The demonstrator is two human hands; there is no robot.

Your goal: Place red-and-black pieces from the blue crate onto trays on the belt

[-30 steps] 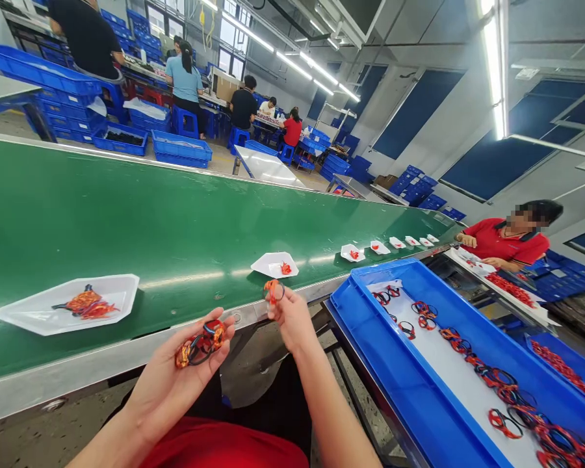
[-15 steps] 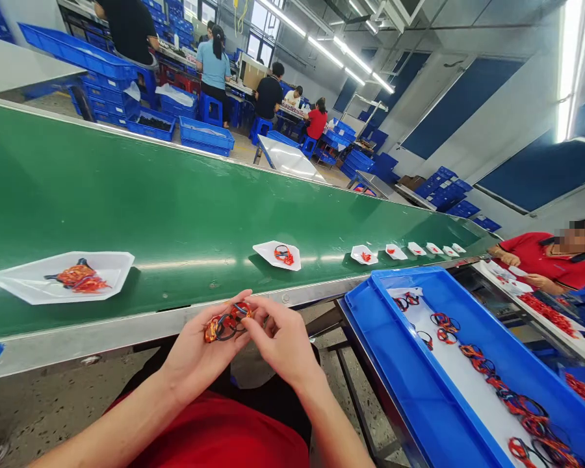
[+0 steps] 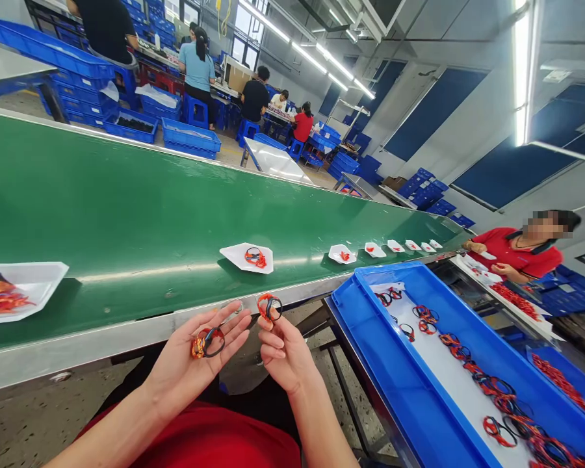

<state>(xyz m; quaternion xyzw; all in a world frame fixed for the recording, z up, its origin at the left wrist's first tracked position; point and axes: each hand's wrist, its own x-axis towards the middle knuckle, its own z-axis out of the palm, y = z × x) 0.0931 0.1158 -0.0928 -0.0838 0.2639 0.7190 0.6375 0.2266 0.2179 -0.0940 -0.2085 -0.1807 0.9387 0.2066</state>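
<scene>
In the head view, the left hand (image 3: pixel 190 367) lies palm up with its fingers spread and slightly cupped, and a small bundle of orange and black cord loops (image 3: pixel 206 343) rests on the palm and fingers, not gripped. The right hand (image 3: pixel 285 354) has its lower fingers curled in, and a single red-and-black cord loop (image 3: pixel 270 307) stands up at its fingertips, apparently pinched there, though the exact contact is hard to tell. The hands are close together but not touching, just below the metal edge (image 3: pixel 127 348) of a green conveyor belt (image 3: pixel 127 195). An open palm under the bundle and a tight pinch on one loop look like a good way to keep the cords from snagging. On the belt, a white plastic tray (image 3: pixel 236 255) carries a similar loop, a larger tray (image 3: pixel 43 279) holds a tangle of orange cords at the left edge, and smaller trays line up farther along. To the right, a blue plastic crate (image 3: pixel 370 364) lined with white holds rows of loops. Across the belt, a co-worker in a red shirt (image 3: pixel 519 253) has both hands near a white strip (image 3: pixel 487 276) beside a line of red pieces (image 3: pixel 514 300).
</scene>
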